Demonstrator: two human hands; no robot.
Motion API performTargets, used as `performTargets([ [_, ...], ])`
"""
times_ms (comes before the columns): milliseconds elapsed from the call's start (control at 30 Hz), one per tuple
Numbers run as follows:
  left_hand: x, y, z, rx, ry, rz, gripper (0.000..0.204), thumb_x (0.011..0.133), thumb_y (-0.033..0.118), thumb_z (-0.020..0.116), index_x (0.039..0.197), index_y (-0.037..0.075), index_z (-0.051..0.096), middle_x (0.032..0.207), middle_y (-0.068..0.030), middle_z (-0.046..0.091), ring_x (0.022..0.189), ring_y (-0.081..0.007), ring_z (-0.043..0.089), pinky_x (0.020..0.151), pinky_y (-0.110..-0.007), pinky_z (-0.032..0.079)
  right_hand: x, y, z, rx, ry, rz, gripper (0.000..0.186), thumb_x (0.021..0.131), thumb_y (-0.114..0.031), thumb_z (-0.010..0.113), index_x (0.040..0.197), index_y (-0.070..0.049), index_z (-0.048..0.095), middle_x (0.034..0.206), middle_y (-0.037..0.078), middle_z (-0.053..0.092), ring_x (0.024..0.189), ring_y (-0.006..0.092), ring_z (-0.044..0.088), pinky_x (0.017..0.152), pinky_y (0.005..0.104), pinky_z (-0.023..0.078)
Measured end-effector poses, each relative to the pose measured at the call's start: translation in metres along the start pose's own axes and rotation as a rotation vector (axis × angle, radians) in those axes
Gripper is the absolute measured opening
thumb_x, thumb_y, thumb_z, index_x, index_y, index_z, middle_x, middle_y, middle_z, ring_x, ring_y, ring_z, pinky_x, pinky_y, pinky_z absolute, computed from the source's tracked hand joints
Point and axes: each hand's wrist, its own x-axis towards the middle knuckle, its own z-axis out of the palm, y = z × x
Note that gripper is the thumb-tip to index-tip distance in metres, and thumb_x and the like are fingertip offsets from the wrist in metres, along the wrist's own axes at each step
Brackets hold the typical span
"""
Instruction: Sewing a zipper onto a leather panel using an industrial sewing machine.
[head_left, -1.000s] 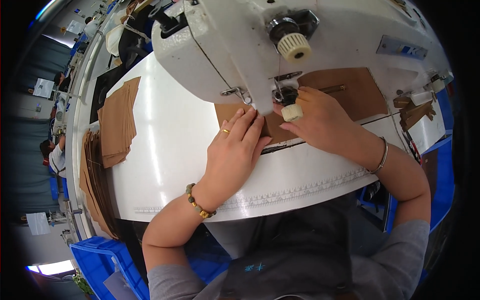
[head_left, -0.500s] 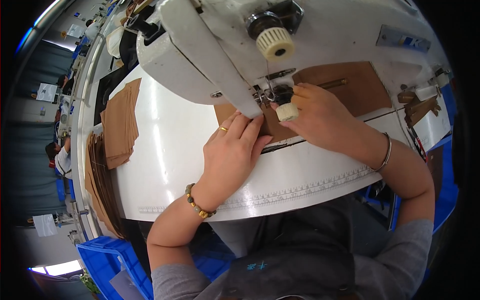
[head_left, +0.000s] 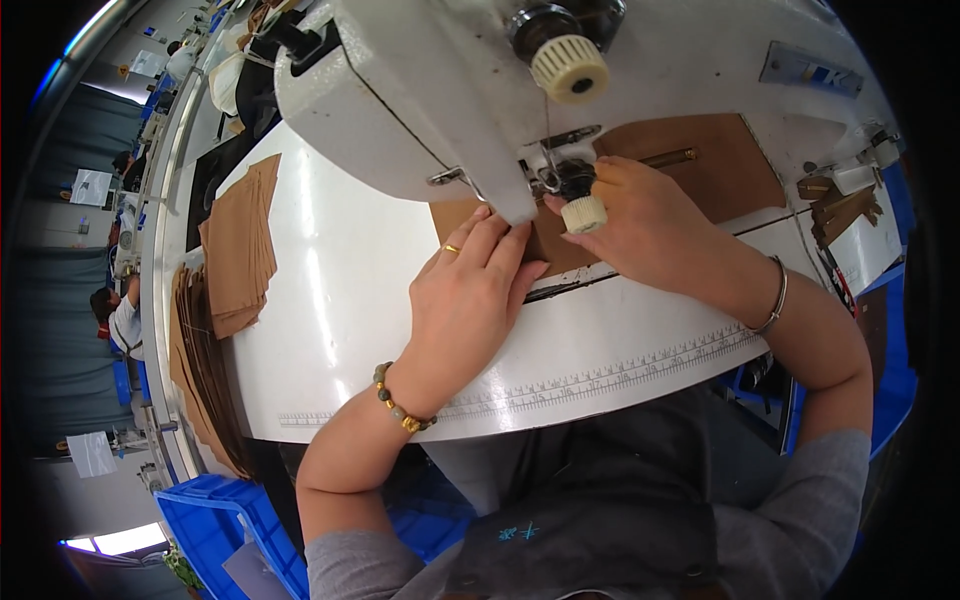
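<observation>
A flat brown leather-like panel [head_left: 715, 165] lies under the white sewing machine [head_left: 400, 110], reaching out on both sides of the needle area. My left hand [head_left: 465, 290] rests on the panel's left part, fingers stretched flat and thumb at its near edge. Close by the presser area, my right hand [head_left: 650, 215] bends its fingers onto the panel and holds it; the cream-coloured knob [head_left: 584, 214] hides some fingertips. Thread runs down from the upper cream-coloured knob [head_left: 570, 70]. A brass-coloured bar [head_left: 668, 158] lies across the panel.
Stacked brown pieces [head_left: 240, 245] lie on the table's left, with more brown pieces [head_left: 200, 370] standing at its edge. A printed ruler strip [head_left: 600, 380] follows the near edge. A blue crate [head_left: 225, 520] stands lower left. Brown scraps [head_left: 840, 215] lie at right. Other people work far left.
Both hands stay at the panel, with only slight shifts of the fingers. The machine sits a little farther right and higher in the picture, as the view has shifted slightly.
</observation>
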Motion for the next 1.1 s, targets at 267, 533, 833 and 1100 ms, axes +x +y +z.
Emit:
performTargets([
  [267,0.003,0.000,0.003,0.014,-0.002,-0.012,0.037,0.088,0.023,0.080,0.121,0.007,0.073,0.120,-0.0083,0.070,0.100,-0.0268,0.072,0.075,-0.035,0.060,0.003,0.003,0.001,0.013,0.017,0.001,0.032,0.094,-0.023,0.071,0.119,-0.003,0.072,0.132,0.010,0.071,0.121,0.0282,0.067,0.102,0.0397,0.052],
  [533,0.006,-0.001,0.004,0.019,0.013,-0.006,0.034,0.089,0.024,0.079,0.117,0.006,0.074,0.118,-0.0085,0.070,0.098,-0.0271,0.072,0.074,-0.036,0.060,0.003,0.005,0.002,-0.002,0.033,-0.008,0.030,0.093,-0.023,0.072,0.117,-0.004,0.072,0.129,0.009,0.072,0.120,0.0270,0.067,0.101,0.0398,0.052],
  [833,0.005,-0.004,0.005,0.017,0.012,-0.005,0.030,0.090,0.024,0.079,0.113,0.006,0.074,0.116,-0.0071,0.070,0.096,-0.0258,0.072,0.073,-0.035,0.059,0.004,0.004,0.003,0.042,0.026,0.025,0.033,0.094,-0.023,0.072,0.119,-0.003,0.072,0.127,0.010,0.073,0.120,0.0279,0.067,0.103,0.0397,0.052],
  [1100,0.006,-0.004,0.005,0.011,0.027,-0.014,0.029,0.089,0.021,0.079,0.113,0.006,0.075,0.117,-0.0049,0.071,0.091,-0.0246,0.072,0.074,-0.035,0.059,-0.010,0.000,-0.068,-0.073,0.047,-0.051,0.023,0.091,-0.023,0.075,0.106,-0.005,0.075,0.109,0.008,0.071,0.099,0.0284,0.068,0.085,0.0413,0.056],
])
